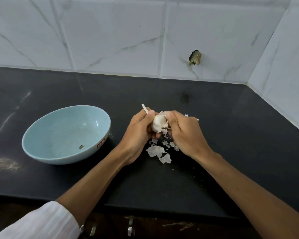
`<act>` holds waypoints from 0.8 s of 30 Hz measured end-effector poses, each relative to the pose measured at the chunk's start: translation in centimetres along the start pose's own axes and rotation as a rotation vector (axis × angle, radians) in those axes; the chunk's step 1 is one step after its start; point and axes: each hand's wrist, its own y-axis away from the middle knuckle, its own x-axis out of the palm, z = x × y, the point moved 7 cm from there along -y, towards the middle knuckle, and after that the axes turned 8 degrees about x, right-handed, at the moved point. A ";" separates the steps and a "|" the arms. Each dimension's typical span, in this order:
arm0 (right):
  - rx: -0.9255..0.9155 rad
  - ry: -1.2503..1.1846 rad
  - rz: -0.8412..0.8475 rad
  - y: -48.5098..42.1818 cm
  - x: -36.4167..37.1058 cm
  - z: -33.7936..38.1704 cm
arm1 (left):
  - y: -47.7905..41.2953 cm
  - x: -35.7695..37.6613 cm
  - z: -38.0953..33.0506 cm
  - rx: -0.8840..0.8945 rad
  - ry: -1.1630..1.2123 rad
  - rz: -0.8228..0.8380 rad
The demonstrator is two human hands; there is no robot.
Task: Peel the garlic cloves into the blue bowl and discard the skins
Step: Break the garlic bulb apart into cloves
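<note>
A white garlic bulb [158, 123] is held just above the black counter, between both hands. My left hand [139, 133] grips it from the left, thumb on top, with the white stem poking out past the fingers. My right hand [185, 133] pinches the bulb's right side with thumb and curled fingers. Torn white skins [160, 152] lie scattered on the counter under and in front of my hands. The blue bowl [41, 156] sits to the left, holding only a small brown scrap [81, 146].
The black counter [231, 135] runs to a white marble-tiled wall behind and at the right corner. A dark chipped hole [195, 57] marks the back wall. The counter's front edge is near my forearms, with cabinet handles below.
</note>
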 end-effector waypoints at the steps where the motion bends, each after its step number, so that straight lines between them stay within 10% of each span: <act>1: 0.042 -0.063 0.034 0.0 0.0 -0.1 | 0.0 0.0 -0.1 -0.009 0.018 -0.017; 15: 0.338 -0.557 0.208 -0.2 1.0 -0.8 | -0.5 -2.4 -1.0 0.072 -0.047 -0.221; 24: 0.225 -0.110 0.197 -0.5 1.4 0.2 | 0.0 -3.6 -2.3 0.159 -0.040 -0.313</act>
